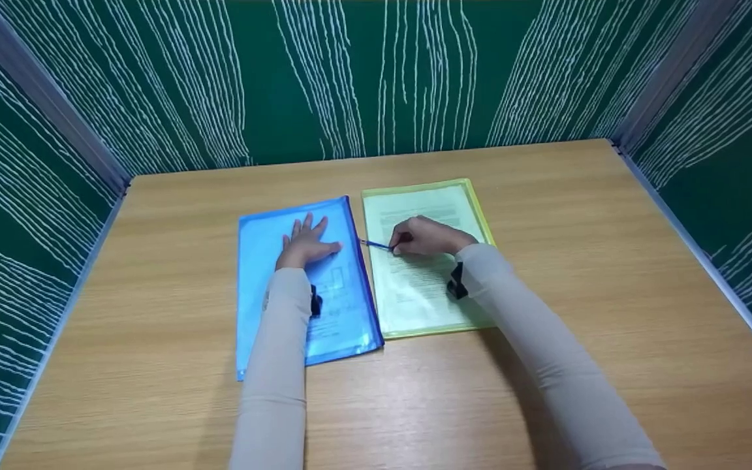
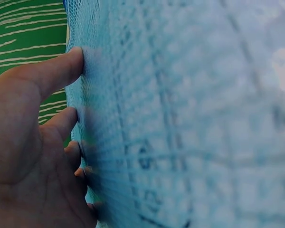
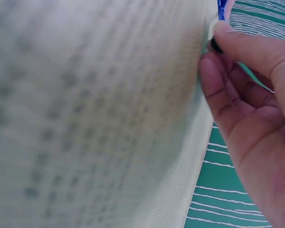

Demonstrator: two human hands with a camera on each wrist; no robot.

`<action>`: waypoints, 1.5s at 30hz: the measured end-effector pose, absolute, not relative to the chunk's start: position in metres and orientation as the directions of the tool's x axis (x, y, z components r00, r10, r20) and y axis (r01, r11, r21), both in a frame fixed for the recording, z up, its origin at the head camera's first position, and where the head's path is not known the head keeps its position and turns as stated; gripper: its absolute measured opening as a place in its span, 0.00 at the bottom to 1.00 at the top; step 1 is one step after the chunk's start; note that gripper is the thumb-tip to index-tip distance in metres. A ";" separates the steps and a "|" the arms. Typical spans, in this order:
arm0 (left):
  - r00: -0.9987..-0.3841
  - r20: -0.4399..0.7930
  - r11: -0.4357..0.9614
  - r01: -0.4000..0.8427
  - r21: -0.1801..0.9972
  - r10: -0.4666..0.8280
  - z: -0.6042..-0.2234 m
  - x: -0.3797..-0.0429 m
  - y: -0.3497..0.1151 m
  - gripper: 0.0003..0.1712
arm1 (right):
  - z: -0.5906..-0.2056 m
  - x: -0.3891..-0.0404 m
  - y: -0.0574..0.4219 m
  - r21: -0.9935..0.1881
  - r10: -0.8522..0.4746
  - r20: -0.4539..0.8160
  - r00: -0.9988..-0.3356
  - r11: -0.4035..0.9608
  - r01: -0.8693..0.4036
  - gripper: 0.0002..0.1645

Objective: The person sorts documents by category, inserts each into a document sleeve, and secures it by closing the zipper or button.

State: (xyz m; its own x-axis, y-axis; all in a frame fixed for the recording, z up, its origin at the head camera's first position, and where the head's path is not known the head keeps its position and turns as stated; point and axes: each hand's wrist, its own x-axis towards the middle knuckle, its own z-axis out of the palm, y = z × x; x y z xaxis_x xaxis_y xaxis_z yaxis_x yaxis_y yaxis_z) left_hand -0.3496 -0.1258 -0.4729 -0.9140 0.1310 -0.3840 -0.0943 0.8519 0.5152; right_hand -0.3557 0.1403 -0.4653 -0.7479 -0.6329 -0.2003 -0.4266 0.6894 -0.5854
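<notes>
A blue zip folder (image 1: 346, 287) with printed sheets inside lies on the table, its dark zip edge on the right. My left hand (image 1: 307, 245) rests on it with fingers spread; in the left wrist view, its fingertips touch the mesh-textured surface. My right hand (image 1: 428, 236) pinches the end of a thin blue zipper pull (image 1: 377, 245), which stretches out from the folder's zip edge. In the right wrist view, a dark tip of the pull shows between thumb and index finger. Beneath this hand lies a yellow-green folder (image 1: 438, 307) holding a printed page.
Both folders lie side by side on a wood-grain table (image 1: 154, 313), their facing edges close together. Green panels (image 1: 284, 98) with white wavy lines stand around the back and sides. A small black device (image 1: 457, 282) sits at the right wrist.
</notes>
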 end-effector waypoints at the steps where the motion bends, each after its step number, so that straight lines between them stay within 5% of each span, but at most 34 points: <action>1: -0.913 -0.385 0.852 -0.094 0.515 0.132 -0.473 -0.350 -0.126 0.47 | -0.465 -0.355 0.140 -0.588 -0.637 -0.199 -0.745 0.686 -0.429 0.07; 45: -0.923 -0.364 0.829 -0.108 0.549 0.121 -0.478 -0.363 -0.139 0.48 | -0.464 -0.323 0.151 -0.618 -0.765 -0.174 -0.620 0.575 -0.535 0.05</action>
State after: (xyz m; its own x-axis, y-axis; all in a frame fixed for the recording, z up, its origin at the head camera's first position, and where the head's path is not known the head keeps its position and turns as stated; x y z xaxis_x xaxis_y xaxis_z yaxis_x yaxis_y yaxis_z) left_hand -0.3627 -0.1387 -0.4777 -0.9235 0.1205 -0.3642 -0.1082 0.8290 0.5487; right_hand -0.3225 0.1512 -0.4645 -0.6205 -0.7647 -0.1741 -0.5354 0.5753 -0.6184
